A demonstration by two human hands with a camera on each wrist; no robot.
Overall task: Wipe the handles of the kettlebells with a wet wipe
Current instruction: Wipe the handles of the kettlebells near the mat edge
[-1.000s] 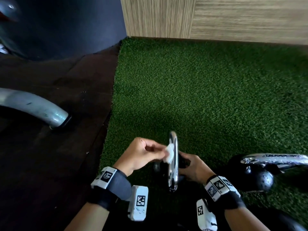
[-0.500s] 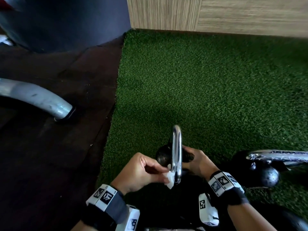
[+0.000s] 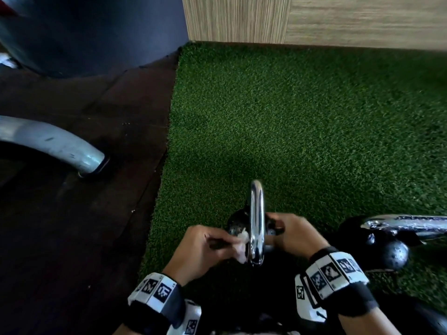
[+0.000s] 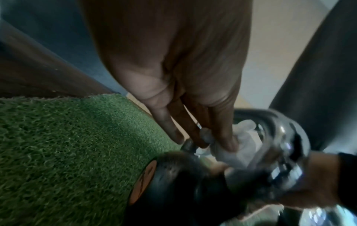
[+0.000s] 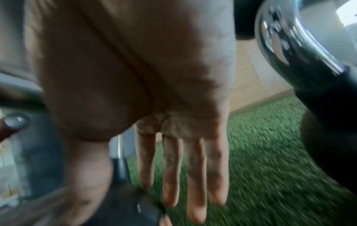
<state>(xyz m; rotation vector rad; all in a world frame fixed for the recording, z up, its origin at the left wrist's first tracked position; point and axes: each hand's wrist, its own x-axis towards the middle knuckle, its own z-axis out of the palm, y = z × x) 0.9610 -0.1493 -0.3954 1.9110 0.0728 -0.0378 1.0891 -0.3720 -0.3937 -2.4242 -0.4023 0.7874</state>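
Observation:
A black kettlebell (image 3: pixel 235 223) with a chrome handle (image 3: pixel 257 213) stands on green turf. My left hand (image 3: pixel 227 241) pinches a white wet wipe (image 3: pixel 242 243) and presses it against the left side of the handle, near its closer end. In the left wrist view the fingers (image 4: pixel 228 137) hold the crumpled wet wipe (image 4: pixel 233 149) on the chrome handle (image 4: pixel 287 146). My right hand (image 3: pixel 280 226) rests on the right side of the kettlebell; its fingers (image 5: pixel 173 175) are straight.
A second black kettlebell (image 3: pixel 391 250) with a chrome handle (image 3: pixel 408 224) stands close on the right. Dark floor (image 3: pixel 84 226) borders the turf (image 3: pixel 302 129) on the left, with a grey curved metal tube (image 3: pixel 55 143) on it. A wooden wall (image 3: pixel 314 18) is behind.
My left hand slid the wipe along the handle from its middle toward the near end, then a little way back. The right hand stayed on the kettlebell.

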